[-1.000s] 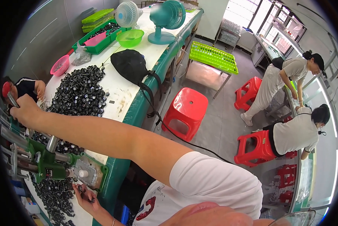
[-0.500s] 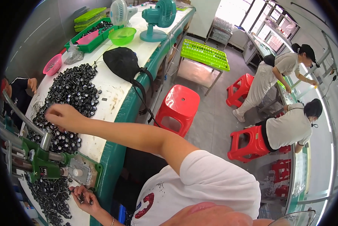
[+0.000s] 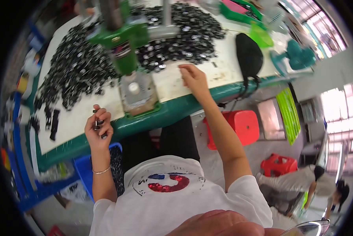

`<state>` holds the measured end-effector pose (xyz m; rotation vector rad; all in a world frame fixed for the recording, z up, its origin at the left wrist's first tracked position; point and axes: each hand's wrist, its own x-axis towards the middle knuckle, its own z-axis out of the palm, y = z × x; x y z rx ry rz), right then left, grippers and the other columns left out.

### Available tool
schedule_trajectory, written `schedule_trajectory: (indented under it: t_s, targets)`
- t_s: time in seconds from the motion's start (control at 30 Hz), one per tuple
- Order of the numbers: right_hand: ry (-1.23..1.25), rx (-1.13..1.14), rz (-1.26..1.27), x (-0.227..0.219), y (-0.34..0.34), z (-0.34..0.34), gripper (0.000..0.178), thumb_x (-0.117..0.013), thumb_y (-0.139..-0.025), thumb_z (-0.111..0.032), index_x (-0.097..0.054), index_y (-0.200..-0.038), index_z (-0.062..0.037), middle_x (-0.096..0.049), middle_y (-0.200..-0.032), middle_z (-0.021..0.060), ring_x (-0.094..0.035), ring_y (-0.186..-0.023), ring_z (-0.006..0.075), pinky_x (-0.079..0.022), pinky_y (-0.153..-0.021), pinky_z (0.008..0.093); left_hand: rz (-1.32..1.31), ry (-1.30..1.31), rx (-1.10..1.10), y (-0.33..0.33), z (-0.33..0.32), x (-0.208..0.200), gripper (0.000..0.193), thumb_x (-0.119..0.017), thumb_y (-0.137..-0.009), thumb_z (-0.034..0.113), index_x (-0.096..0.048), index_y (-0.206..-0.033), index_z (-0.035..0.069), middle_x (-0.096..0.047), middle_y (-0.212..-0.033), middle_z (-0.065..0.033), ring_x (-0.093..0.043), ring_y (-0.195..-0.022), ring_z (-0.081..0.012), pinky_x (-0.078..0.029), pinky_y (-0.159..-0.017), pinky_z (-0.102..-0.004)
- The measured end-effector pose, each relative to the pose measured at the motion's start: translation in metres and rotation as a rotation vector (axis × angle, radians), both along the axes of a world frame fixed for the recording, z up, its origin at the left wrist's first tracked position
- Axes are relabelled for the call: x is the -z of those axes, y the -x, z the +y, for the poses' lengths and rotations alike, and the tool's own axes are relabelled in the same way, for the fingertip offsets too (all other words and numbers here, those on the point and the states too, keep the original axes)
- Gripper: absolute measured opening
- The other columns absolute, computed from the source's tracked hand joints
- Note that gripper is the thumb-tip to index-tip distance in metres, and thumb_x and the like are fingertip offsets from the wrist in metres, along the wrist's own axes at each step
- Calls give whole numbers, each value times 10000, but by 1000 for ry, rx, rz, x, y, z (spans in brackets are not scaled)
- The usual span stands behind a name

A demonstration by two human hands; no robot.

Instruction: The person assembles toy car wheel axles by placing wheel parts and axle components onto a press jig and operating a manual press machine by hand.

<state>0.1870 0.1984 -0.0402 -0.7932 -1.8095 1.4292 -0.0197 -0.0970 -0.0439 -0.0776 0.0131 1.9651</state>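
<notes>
My left hand (image 3: 99, 128) is closed around a few small black parts (image 3: 98, 125) with shiny round ends, over the table's front edge. To its right stands a green hand press (image 3: 126, 51) with a metal base plate (image 3: 139, 95) and a white round piece (image 3: 134, 88) on it. My right hand (image 3: 194, 80) is above the white tabletop, right of the press. Its fingers are curled with the tips close together; whether they hold anything is too blurred to tell. Behind the press lies a heap of black parts (image 3: 194, 29), and another heap (image 3: 76, 59) spreads to the left.
A black bag (image 3: 248, 55) lies on the table at the right, near a green bowl (image 3: 261, 35) and a teal fan (image 3: 298, 55). A red stool (image 3: 241, 126) stands by the table. Below my left arm is a blue bin (image 3: 86, 169). A co-worker (image 3: 302, 185) is at far right.
My view has swung round to face the press. My right hand has come back from the heap to the right of the press. The left hand still grips its black parts.
</notes>
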Motion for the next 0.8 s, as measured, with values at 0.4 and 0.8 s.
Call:
schedule_trajectory:
  t_s: [0.4, 0.8]
  targets:
    - [-798, 270, -130, 1, 27, 27, 279, -684, -794, -99, -640, -1070, -84, -581, -1007, 53, -555, -941, 247, -427, -813, 347, 484, 950, 66, -6, -213, 137, 309, -575, -824, 81, -550, -1131, 56, -623, -877, -81, -626, -722, -161, -376, -385, -185]
    - [-895, 385, -112, 17, 33, 44, 232, -668, -693, 19, -683, -907, -68, -573, -1006, 118, -531, -990, 320, -429, -872, 413, 717, 1498, 481, -1, -199, 292, 489, -684, -826, 281, -541, -1275, 152, -582, -1217, -47, -555, -1025, -165, -453, -794, -400]
